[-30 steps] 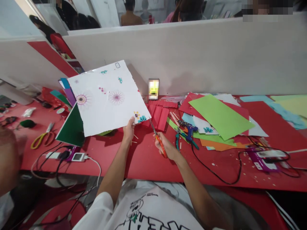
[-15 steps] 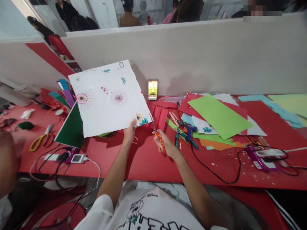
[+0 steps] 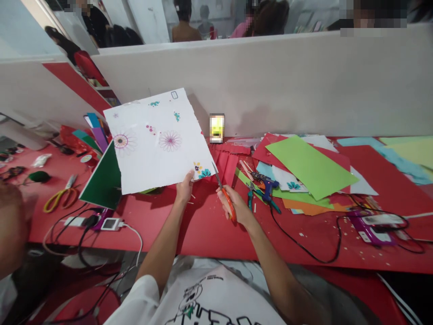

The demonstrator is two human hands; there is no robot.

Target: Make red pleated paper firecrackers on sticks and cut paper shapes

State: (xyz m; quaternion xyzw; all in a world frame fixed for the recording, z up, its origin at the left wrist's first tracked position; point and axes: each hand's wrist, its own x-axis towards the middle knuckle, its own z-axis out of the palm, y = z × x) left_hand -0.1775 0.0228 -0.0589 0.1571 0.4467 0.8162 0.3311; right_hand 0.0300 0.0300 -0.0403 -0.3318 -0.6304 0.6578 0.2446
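Observation:
A large white sheet of card (image 3: 149,158) with printed flowers is raised above the table, tilted. My left hand (image 3: 185,187) pinches its lower edge near the teal flower in the corner. In my right hand (image 3: 237,206) is a pair of scissors (image 3: 230,203) with orange handles. The blades meet the sheet's lower right corner; how far apart they are is hard to tell. Just right of my right hand lie pliers with teal handles (image 3: 250,198) and a blue glue gun (image 3: 268,189).
Coloured paper (image 3: 311,169) is piled on the red table (image 3: 203,234) at the right, near a purple power strip (image 3: 368,230). Yellow-and-orange scissors (image 3: 61,196), a green board (image 3: 104,180) and cables lie left. A white partition (image 3: 287,81) rises behind. Another person's arm (image 3: 11,230) is at far left.
The whole view has shifted slightly. Both hands keep their holds, and the scissors stay at the sheet's lower right corner, with almost no movement between them and the sheet.

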